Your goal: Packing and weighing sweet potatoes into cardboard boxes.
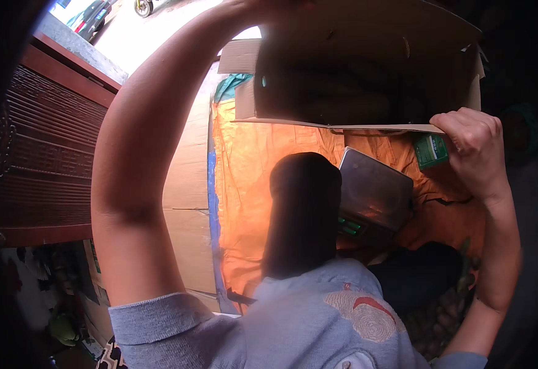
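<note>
A large open cardboard box (367, 61) is tilted up in front of me, with its dark inside showing. My right hand (475, 141) is closed round the near right edge of the box, fingers folded over the cardboard. My left arm reaches up and forward past the box's left side. At the upper picture edge, my left hand (275, 5) is in shadow against the box, and its fingers cannot be made out. Below the box sits a scale (376, 190) with a flat metal plate and green lit digits on its near side.
A small green carton (430, 150) stands near my right hand. An orange sheet (244, 184) covers the floor, with flattened cardboard (186, 172) to its left. A reddish-brown slatted wooden panel (53, 147) stands at the left. Several potato-like lumps (444, 326) lie at the lower right.
</note>
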A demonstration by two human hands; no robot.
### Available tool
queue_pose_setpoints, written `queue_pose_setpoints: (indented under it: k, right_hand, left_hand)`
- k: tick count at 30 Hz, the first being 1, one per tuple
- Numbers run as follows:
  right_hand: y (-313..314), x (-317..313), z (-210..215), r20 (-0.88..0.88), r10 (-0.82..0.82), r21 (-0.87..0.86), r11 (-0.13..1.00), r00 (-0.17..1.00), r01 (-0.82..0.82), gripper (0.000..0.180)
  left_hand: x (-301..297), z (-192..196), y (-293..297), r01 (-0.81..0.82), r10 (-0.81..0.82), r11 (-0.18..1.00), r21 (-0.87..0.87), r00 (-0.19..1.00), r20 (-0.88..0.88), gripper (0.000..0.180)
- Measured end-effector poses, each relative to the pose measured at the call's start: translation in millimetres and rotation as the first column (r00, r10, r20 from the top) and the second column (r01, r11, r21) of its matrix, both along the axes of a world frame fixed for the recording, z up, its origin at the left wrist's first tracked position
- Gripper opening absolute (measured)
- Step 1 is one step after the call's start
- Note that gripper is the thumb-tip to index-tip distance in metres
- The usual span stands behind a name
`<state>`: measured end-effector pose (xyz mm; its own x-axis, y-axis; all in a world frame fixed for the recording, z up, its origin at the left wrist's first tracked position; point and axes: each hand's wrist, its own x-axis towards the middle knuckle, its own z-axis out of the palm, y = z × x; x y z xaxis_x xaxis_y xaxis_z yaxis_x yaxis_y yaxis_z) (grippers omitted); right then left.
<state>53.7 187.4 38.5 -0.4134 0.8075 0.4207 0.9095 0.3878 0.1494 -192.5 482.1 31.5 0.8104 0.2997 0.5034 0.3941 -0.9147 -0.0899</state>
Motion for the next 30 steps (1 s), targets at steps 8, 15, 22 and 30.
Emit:
queue_pose_setpoints:
  k: [8, 15, 22, 30]
  right_hand:
    - [42, -129, -46, -0.011, 0.24, -0.064, 0.969, 0.971, -0.241, 0.011]
    - [35, -259, -175, -0.315, 0.375, -0.426, 0.765, 0.872, -0.483, 0.009]
    - [-42, -357, -270, -0.504, 0.442, -0.536, 0.514, 0.742, -0.67, 0.013]
    - [0, -164, -141, -0.558, 0.35, 0.045, 0.918, 0.753, -0.393, 0.016]
  left_hand:
    - [-196, 7, -65, -0.58, 0.562, 0.815, 0.0, 0.789, -0.247, 0.028]
    - [-318, -72, -98, -0.707, 0.573, 0.707, -0.033, 0.599, -0.56, 0.016]
    - [-480, -177, -168, -0.808, 0.571, 0.587, -0.054, 0.46, -0.679, 0.008]
    - [-622, -272, -234, -0.985, 0.822, 0.145, -0.096, 0.174, -0.541, 0.027]
